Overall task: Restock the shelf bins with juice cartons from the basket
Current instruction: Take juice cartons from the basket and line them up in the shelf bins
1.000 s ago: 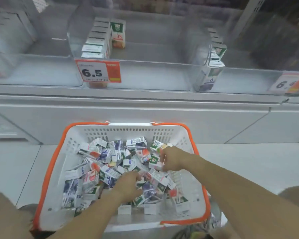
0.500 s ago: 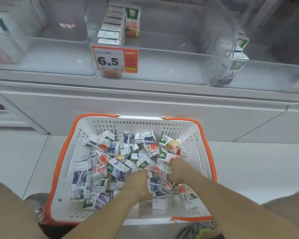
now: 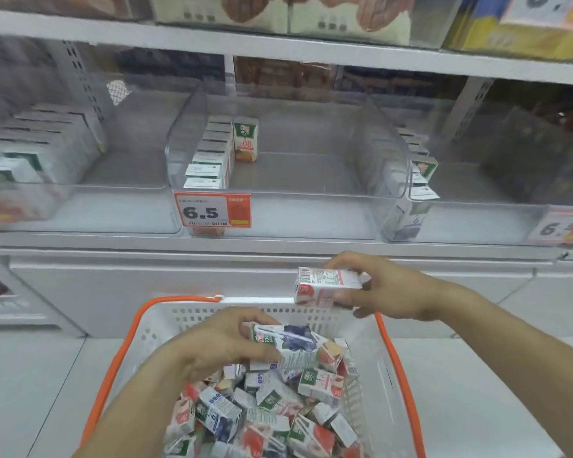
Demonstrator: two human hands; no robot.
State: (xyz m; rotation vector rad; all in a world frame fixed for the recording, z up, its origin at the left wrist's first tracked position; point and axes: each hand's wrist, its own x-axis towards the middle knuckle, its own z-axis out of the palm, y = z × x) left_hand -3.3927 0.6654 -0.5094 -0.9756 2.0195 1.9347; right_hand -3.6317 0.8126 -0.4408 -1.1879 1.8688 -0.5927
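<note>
Above the basket point(image 3: 382, 368) both hands grasping cartons, left hand point(image 3: 219, 347), right hand point(image 3: 387, 289), price tag point(image 3: 212, 210) fronting clear bin point(image 3: 285, 209)

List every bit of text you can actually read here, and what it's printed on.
"6.5": orange price tag on the middle bin's front.
"08": upright carton in that bin.
"6." then cut off: right price tag.
Print on the carton in the right hand and on the basket cartons: too blurred.

Price tag point(image 3: 212, 210) on middle bin point(image 3: 278, 206): "6.5". Upright carton point(image 3: 245, 142): "08".
</note>
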